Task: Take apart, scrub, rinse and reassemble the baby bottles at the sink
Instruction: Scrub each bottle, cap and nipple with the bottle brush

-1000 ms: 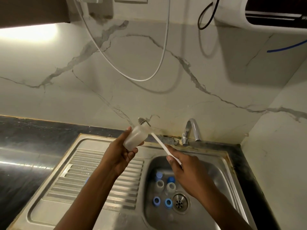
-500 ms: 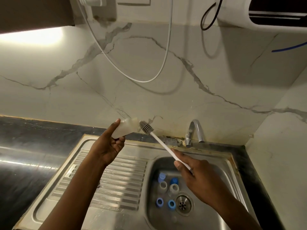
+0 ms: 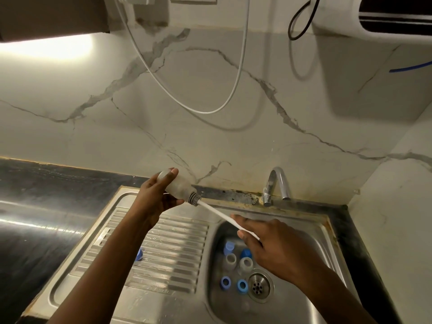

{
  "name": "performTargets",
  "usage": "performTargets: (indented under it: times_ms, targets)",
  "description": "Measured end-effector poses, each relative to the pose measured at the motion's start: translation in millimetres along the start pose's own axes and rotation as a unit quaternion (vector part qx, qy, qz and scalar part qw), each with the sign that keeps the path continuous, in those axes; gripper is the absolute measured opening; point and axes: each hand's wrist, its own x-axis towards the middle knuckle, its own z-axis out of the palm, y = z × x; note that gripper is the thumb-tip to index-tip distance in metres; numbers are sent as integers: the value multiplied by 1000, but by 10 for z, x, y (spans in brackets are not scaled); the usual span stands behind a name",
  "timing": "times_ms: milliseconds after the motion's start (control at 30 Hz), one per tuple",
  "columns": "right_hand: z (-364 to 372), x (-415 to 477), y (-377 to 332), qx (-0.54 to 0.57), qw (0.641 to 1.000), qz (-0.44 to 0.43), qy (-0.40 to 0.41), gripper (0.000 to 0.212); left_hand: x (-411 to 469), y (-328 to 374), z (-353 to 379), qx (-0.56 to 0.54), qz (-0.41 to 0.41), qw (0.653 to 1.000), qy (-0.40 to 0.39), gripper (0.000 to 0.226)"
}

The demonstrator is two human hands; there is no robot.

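My left hand (image 3: 155,202) grips a clear baby bottle (image 3: 178,188) above the back of the draining board, its mouth tilted down to the right. A bottle brush (image 3: 211,208) with a white handle has its grey bristle head right at the bottle's mouth. My right hand (image 3: 264,242) holds the brush handle over the sink basin (image 3: 311,249). In the basin lie several blue rings and caps (image 3: 242,285) and clear nipples (image 3: 245,263) beside the drain (image 3: 258,285).
A chrome tap (image 3: 277,185) stands at the back of the sink. A blue piece (image 3: 139,253) lies on the ribbed draining board (image 3: 168,253), partly behind my left forearm. Black countertop (image 3: 35,206) runs to the left. A white cable hangs along the marble wall.
The bottle's mouth has swung from pointing up to pointing down-right. The brush came out of the bottle, and its head now sits at the mouth again.
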Motion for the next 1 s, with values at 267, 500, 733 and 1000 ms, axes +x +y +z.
performTargets:
  times_ms: [267,500,733,1000]
  targets:
    - [78,67,-120,33,998,11,-46,42,-89,-98,91,65,10,997,-43,57]
    - [174,101,-226,234,967,66,-70,19,-155,-234,286,26,28,998,-54,54]
    - [143,40,-264,375,919,70,-98,20,-93,-147,177,-8,30,998,-51,55]
    - [50,67,-121,119,992,13,-37,39,-59,-144,190,-9,24,1000,1,56]
